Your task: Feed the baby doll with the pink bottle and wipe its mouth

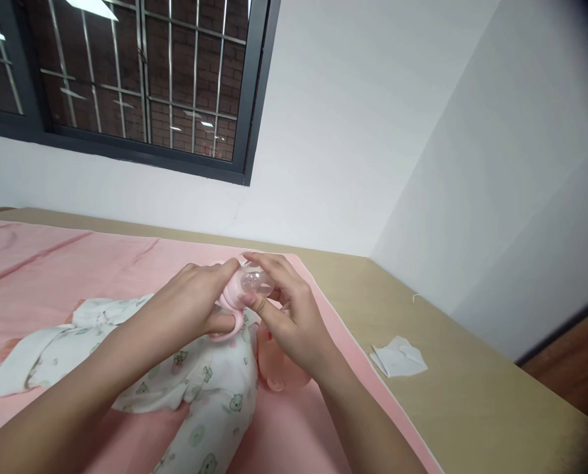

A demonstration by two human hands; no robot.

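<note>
A baby bottle (232,293) with a pink collar and a pink loop handle is held in the air above a baby doll. My left hand (195,296) is closed around the bottle, with a finger through the handle. The thumb and fingers of my right hand (294,309) close around the clear domed cap (258,282) at the bottle's top. Below my hands lies the doll in a white printed outfit (224,372). Its head (284,368) is partly hidden behind my right hand, and my left forearm covers part of its body.
A pink cloth (284,434) is spread under the doll over a light wooden surface (373,296). Right of the cloth lies a crumpled white tissue or cloth (400,357). White walls and a barred window (150,79) stand behind.
</note>
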